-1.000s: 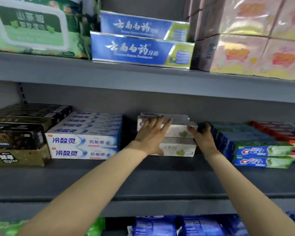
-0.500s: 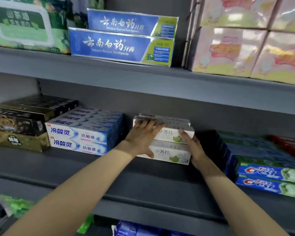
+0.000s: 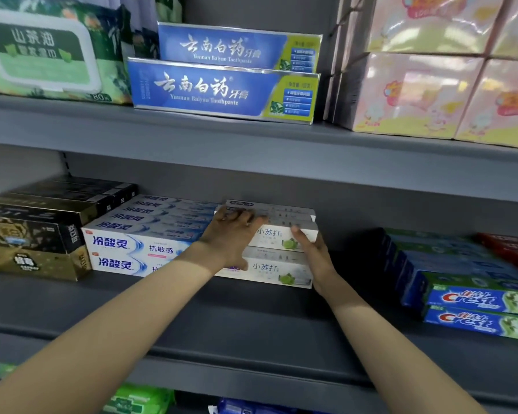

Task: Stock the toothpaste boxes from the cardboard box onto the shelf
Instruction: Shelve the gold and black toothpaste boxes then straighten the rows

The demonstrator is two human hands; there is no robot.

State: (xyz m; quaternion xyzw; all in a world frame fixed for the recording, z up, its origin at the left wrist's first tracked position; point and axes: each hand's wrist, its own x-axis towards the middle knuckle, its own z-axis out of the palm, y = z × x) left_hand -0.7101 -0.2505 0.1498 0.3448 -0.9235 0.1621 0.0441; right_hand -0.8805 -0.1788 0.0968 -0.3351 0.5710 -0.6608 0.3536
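Observation:
A stack of white toothpaste boxes with green leaf marks stands on the middle grey shelf (image 3: 222, 318). My left hand (image 3: 232, 237) lies over the left end of the upper white box (image 3: 277, 234), fingers across its top and thumb down by the lower white box (image 3: 269, 268). My right hand (image 3: 316, 258) clasps the right end of the stack, thumb on the upper box's front. More white boxes lie behind the front ones. The cardboard box is out of view.
Blue-and-white toothpaste boxes (image 3: 132, 249) touch the stack's left side, with black-and-gold boxes (image 3: 33, 243) further left. Crest boxes (image 3: 476, 303) sit to the right past a dark gap. The upper shelf holds blue Yunnan Baiyao boxes (image 3: 222, 88), wet wipes (image 3: 42, 55) and pink packs (image 3: 431, 94).
My right hand has come from the gap on the right onto the stack's right end. The white stack has shifted left against the blue-and-white boxes. The view has drifted.

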